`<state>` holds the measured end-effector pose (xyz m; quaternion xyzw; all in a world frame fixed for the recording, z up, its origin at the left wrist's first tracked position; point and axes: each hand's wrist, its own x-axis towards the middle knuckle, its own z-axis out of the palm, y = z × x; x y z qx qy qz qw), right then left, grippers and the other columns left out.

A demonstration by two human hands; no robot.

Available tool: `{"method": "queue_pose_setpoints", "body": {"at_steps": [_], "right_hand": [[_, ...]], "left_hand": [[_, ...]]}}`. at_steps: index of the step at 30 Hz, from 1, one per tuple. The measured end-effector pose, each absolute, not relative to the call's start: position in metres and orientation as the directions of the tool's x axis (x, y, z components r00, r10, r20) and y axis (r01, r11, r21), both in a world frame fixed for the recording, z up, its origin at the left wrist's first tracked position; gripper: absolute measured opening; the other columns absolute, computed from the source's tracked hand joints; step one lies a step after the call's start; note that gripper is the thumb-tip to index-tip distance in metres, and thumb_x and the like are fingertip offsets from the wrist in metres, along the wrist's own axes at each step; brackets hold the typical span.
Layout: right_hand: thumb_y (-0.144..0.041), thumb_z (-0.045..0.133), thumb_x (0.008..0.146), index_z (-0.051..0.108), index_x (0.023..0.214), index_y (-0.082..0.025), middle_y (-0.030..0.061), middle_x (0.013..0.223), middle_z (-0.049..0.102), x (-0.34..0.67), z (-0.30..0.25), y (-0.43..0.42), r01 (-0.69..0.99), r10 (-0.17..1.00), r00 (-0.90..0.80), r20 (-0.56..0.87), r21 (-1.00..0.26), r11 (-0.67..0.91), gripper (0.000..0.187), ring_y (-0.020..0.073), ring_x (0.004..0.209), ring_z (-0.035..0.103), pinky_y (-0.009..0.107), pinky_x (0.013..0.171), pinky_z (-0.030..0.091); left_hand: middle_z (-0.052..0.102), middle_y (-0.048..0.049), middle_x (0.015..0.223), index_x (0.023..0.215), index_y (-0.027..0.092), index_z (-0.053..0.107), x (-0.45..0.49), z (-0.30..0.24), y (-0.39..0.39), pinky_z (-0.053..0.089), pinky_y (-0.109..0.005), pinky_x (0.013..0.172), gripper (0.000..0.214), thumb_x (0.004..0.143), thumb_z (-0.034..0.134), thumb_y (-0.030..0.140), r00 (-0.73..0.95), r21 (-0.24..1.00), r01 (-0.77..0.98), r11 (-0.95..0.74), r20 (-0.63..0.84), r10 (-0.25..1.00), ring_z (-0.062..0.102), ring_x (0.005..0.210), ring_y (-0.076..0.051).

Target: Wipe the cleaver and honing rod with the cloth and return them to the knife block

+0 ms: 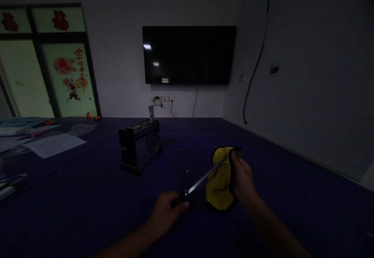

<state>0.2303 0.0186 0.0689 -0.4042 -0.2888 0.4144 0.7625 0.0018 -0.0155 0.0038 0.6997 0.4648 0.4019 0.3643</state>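
My left hand [165,213] is closed round the black handle of a knife [201,182], whose thin steel blade points up and to the right. My right hand [242,180] grips a yellow cloth [219,182] with a dark edge, folded over the far part of the blade. Both hands hover just above a dark blue table [87,195]. The blade's tip is hidden by the cloth.
A black box-shaped knife block [139,145] with one handle sticking out stands at the middle left. Papers [54,144] and plastic lie at the far left. A dark television [189,54] hangs on the back wall; a white wall runs along the right.
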Motion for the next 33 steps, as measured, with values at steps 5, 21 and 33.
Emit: {"method": "queue_pose_setpoints", "body": {"at_steps": [5,21,33], "right_hand": [[-0.053,0.073,0.056,0.058,0.084,-0.021,-0.0002,0.061,0.065,0.224,0.066,0.014,-0.472,0.921,0.386,0.047,-0.848,0.241,0.045,0.0203,0.051,0.062,0.030,0.045,0.047],[-0.038,0.045,0.086,0.055,0.064,-0.020,0.0029,0.066,0.062,0.159,0.011,-0.005,0.612,0.815,-0.303,0.495,-0.554,0.564,0.031,0.0162,0.062,0.057,0.026,0.059,0.034],[-0.032,0.041,0.089,0.054,0.066,-0.019,0.0057,0.069,0.064,0.160,0.011,-0.007,0.691,0.799,-0.403,0.447,-0.424,0.586,0.030,0.0172,0.065,0.060,0.026,0.059,0.034]], "left_hand": [[0.038,0.0060,0.047,0.057,0.016,0.050,0.006,0.002,-0.014,0.025,-0.020,0.044,0.046,0.066,0.061,0.060,0.210,0.962,0.177,-0.207,0.169,0.963,0.036,0.047,-0.009],[0.053,0.0021,0.075,0.141,0.023,0.021,-0.015,0.030,-0.019,0.042,-0.024,0.058,0.070,0.083,0.051,0.048,-0.227,0.855,0.097,-0.510,0.518,0.825,0.050,0.059,-0.012],[0.055,0.0008,0.069,0.093,0.019,0.062,-0.039,0.088,-0.005,0.045,-0.028,0.069,0.025,0.078,0.059,0.038,-0.040,0.662,0.404,-0.631,0.702,0.711,0.056,0.069,-0.015]]}}
